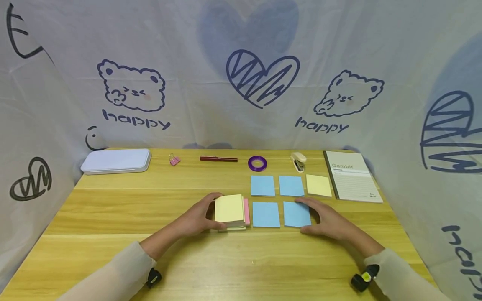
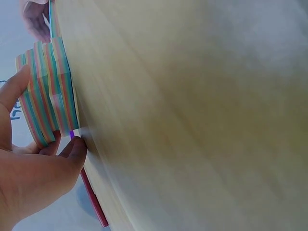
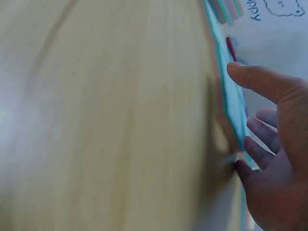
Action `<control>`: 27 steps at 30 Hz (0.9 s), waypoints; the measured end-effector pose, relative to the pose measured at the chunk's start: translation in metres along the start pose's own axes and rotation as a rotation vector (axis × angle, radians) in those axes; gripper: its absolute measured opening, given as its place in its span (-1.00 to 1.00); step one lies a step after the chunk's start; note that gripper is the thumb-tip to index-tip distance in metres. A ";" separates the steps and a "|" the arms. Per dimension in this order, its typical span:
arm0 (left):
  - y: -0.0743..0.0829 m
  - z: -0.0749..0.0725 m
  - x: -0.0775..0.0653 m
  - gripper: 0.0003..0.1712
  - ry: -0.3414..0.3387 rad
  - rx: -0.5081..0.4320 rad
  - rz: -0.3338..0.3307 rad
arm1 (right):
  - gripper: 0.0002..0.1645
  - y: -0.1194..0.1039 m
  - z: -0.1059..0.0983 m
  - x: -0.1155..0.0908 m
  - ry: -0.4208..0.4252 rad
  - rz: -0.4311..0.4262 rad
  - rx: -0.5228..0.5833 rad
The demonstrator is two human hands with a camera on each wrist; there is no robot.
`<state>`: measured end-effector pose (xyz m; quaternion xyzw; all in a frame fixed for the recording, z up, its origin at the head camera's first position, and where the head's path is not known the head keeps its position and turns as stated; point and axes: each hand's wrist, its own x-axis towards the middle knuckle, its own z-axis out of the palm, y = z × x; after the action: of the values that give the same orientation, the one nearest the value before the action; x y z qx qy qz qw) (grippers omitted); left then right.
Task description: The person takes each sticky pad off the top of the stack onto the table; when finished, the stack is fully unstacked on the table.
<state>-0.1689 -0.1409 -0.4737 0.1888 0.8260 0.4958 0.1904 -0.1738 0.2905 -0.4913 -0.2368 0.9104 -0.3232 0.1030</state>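
Note:
My left hand [image 1: 196, 215] grips a stack of sticky-note pads [image 1: 229, 208], thumb at the near side and fingers at the far side. The top pad is pale yellow, and a pink edge sticks out on the right. In the left wrist view, the stack's sides [image 2: 50, 96] show multicoloured layers. My right hand [image 1: 327, 219] spans the right side of a blue sticky-note pad [image 1: 295, 214], fingertips at its far edge and thumb by its near right corner. Its thumb [image 3: 260, 79] is extended in the right wrist view, overlapping the blue surface.
Three more blue pads [image 1: 266, 214] and a yellow pad [image 1: 318, 185] lie in two rows. Along the back are a white case [image 1: 116, 161], a pink binder clip [image 1: 174, 159], a red pen [image 1: 218, 159], purple tape [image 1: 257, 163], a stapler [image 1: 298, 161] and a notebook [image 1: 352, 175].

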 end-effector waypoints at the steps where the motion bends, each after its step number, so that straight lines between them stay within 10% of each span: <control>1: 0.000 0.000 0.000 0.00 0.001 0.000 0.000 | 0.06 -0.002 -0.001 0.001 0.005 -0.009 -0.009; 27: -0.003 0.003 -0.002 0.03 0.075 0.037 0.048 | 0.11 -0.109 0.044 0.086 -0.144 -0.150 0.122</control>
<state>-0.1656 -0.1410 -0.4779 0.1934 0.8368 0.4916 0.1437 -0.1938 0.1501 -0.4589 -0.3202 0.8590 -0.3670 0.1577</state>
